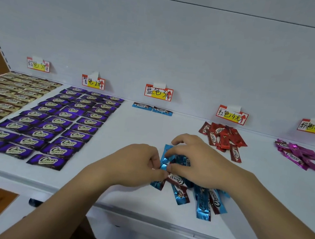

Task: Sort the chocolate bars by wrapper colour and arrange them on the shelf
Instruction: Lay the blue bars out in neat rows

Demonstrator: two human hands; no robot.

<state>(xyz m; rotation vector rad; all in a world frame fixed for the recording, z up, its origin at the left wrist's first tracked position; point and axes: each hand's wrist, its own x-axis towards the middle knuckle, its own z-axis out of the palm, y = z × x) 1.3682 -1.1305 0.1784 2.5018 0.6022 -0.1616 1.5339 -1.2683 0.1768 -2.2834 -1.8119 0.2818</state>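
blue bars (190,189) lie heaped near the shelf (151,134) front, where the left hand (136,165) and right hand (197,160) both pinch at one wrapper, probably freeing it for the two-bar blue row (152,108) far back.

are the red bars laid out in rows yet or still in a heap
Still in a heap. The red bars overlap at mixed angles below the red price tag, unlike the purple bars, which lie flat in neat rows.
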